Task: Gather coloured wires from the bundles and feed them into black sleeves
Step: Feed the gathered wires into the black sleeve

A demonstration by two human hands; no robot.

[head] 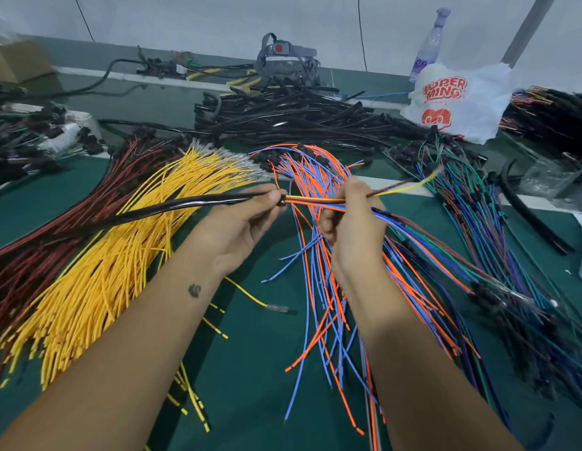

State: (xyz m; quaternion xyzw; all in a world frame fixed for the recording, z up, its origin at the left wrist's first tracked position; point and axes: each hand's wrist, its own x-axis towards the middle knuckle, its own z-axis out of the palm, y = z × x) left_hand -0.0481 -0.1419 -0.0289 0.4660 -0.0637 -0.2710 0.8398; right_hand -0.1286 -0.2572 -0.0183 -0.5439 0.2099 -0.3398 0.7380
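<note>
The left hand (pixel 241 222) pinches the mouth of a black sleeve (pixel 172 206) between thumb and fingertips, its grip narrow and closed on the tube; the rest of the sleeve trails off to the left over the yellow wires (pixel 127 255) and the dark red wires (pixel 39 249). The right hand (pixel 351 219) has its grip closed round a small gathered bunch (pixel 315 200) of yellow, orange, blue and dark strands, whose short span runs straight across from its fingers into the sleeve mouth. Behind that hand the strands fan out, some up to the right, most sagging toward the surface (pixel 257 369). Everything here looks light. The sleeve seems glossy and flexible, drooping under its own weight, so it probably wants holding right at the opening, as it is, to keep the mouth round and steady. The wires look thin and limp, likely to buckle if pushed from far back; the hold should sit close to the mouth and feed in short strokes. Smooth insulation may slide through the fingers, and uneven tips could snag on the rim, so keeping the ends level matters. The loose orange and blue wires (pixel 319 304) lie beneath the hands, with the sleeve pile (pixel 283 115) beyond them.
</note>
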